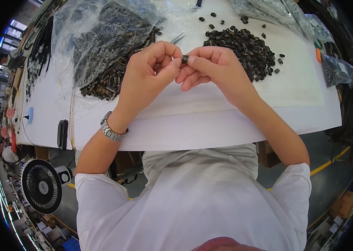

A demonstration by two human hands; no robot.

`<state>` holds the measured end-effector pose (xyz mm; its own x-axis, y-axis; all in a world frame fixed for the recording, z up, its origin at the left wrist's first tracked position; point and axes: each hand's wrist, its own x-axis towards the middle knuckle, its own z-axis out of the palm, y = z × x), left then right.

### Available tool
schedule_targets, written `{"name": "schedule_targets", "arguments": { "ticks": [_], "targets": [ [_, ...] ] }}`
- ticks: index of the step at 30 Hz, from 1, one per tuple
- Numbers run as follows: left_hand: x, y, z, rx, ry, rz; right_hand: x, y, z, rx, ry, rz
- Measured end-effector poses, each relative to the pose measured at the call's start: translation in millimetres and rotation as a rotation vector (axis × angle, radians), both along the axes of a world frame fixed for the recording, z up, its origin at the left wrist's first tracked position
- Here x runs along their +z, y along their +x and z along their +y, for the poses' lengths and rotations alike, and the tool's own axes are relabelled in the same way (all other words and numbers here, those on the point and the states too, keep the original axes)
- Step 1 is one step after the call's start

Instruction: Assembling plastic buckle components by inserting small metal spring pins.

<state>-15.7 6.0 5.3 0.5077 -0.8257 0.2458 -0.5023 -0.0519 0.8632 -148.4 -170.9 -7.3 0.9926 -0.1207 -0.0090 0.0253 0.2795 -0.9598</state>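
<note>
A small dark ring-like part [185, 59] is pinched between my two hands above the white table. My left hand [153, 69], with a metal-banded watch on its wrist, has thumb and forefinger closed at the part's left side. On its right side, the thumb and forefinger of my right hand [212, 65] grip it, the other fingers curled below. Behind my right hand lies a loose pile of similar small dark parts [247, 52]. Beside my left hand, another heap of dark, brownish pieces [103, 85] spills from under a clear plastic bag [114, 37].
Pointed metal tweezers [178, 38] lie partly hidden behind my left hand. More plastic bags [268, 12] rest along the far right. A black oblong case [62, 134] is at the table's near left edge, above a fan [41, 187]. The white table [210, 129] ends before my body.
</note>
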Motion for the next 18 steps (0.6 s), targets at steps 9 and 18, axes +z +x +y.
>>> {"name": "schedule_targets", "arguments": {
  "ticks": [9,18],
  "targets": [
    [6.7,-5.1,-3.5,-0.049,-0.055,0.314,2.2,-2.8,14.0,-0.171,-0.270,-0.090],
    [-9.2,-6.0,-7.1,-0.004,-0.095,0.242,3.3,-0.7,17.2,-0.194,-0.227,-0.157]
  ]
}}
